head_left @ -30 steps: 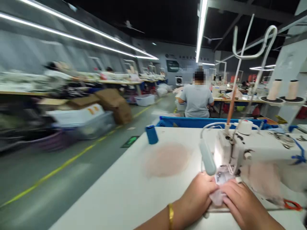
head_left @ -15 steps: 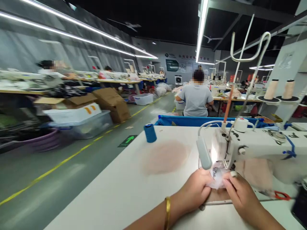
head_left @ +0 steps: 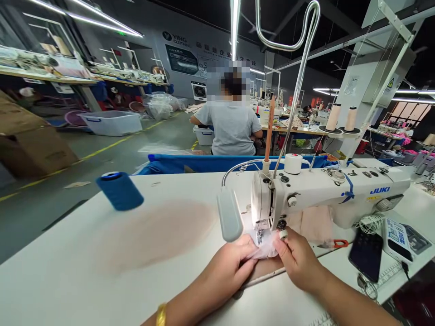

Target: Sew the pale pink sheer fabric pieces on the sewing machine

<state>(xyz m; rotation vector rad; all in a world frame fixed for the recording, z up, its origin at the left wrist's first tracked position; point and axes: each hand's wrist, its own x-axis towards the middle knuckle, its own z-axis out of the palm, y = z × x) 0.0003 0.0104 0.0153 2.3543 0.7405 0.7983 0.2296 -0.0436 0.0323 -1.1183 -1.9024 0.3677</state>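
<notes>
Lower centre: left hand [head_left: 231,267] and right hand [head_left: 297,260] both pinch one pale fabric piece [head_left: 264,250] under the JUKI sewing machine [head_left: 333,194] needle. One blue thread spool [head_left: 119,190] at left, two cream thread cones [head_left: 333,117] upper right.

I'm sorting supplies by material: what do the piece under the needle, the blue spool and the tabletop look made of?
The piece looks like thin, sheer pale-pink fabric: it crumples softly. The blue spool seems wound thread, matte. The tabletop looks like smooth white laminate, faintly glossy; its core is hidden.
</notes>
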